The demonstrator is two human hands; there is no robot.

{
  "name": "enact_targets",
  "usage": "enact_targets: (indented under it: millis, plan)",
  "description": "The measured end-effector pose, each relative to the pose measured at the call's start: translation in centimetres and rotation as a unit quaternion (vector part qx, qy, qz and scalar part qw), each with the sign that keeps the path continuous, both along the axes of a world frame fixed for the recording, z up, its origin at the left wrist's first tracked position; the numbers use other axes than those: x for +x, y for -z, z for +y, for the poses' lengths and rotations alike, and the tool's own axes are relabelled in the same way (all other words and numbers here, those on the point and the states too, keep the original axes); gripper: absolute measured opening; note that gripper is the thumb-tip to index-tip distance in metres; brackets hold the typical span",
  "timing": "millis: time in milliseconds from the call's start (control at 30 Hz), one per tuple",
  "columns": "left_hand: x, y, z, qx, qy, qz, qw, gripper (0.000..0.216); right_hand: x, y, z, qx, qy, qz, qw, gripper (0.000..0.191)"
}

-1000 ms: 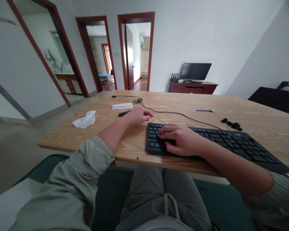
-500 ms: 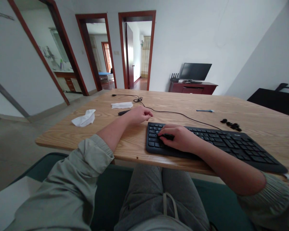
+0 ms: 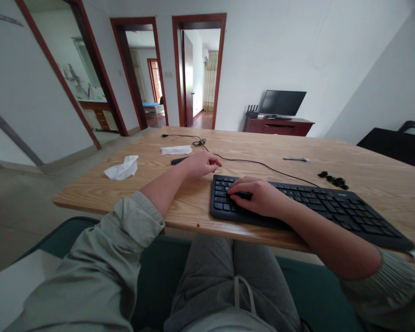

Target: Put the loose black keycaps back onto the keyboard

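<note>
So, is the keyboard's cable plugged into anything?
Unplugged: the cable runs from the keyboard across the table, and its plug lies loose on the wood.

A flat black plastic keyboard [image 3: 332,207] is recorded on a pale, brown-grained wooden surface [image 3: 256,147]. A crumpled white paper tissue [image 3: 121,168] and sage-green fabric sleeves [image 3: 124,240] are noted.

Bunched sage-green long sleeves [image 3: 138,223], grey drawstring trousers [image 3: 207,276]

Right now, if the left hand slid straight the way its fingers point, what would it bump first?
Probably the thin black cable, just past the curled fingertips of the left hand. The keyboard sits slightly nearer the person, so it is likely missed, though depth is unclear.
</note>
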State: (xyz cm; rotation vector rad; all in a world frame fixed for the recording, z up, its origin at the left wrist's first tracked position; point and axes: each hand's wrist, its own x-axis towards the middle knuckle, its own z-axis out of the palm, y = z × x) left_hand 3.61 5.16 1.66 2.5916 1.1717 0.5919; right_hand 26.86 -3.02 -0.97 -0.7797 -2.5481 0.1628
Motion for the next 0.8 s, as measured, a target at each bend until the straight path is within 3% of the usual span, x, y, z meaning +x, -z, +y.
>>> enact_targets:
  millis: [233, 467, 700, 800]
  plan:
    - [0.03, -0.1, -0.18, 0.002, 0.002, -0.002, 1.0, 0.03, 0.26, 0.17, 0.09, 0.003, 0.028, -0.008, 1.0, 0.021]
    - [0.06, -0.24, -0.26, 0.003, 0.004, 0.002, 1.0, 0.029, 0.41, 0.34, 0.26, 0.012, -0.008, -0.002, 1.0, 0.021]
    - [0.03, -0.15, -0.17, 0.002, 0.002, 0.003, 1.0, 0.029, 0.36, 0.35, 0.08, 0.018, 0.039, -0.018, 0.999, 0.022]
    - [0.03, -0.08, -0.1, 0.002, 0.005, 0.001, 1.0, 0.03, 0.33, 0.39, 0.05, 0.029, 0.013, -0.008, 0.999, 0.021]
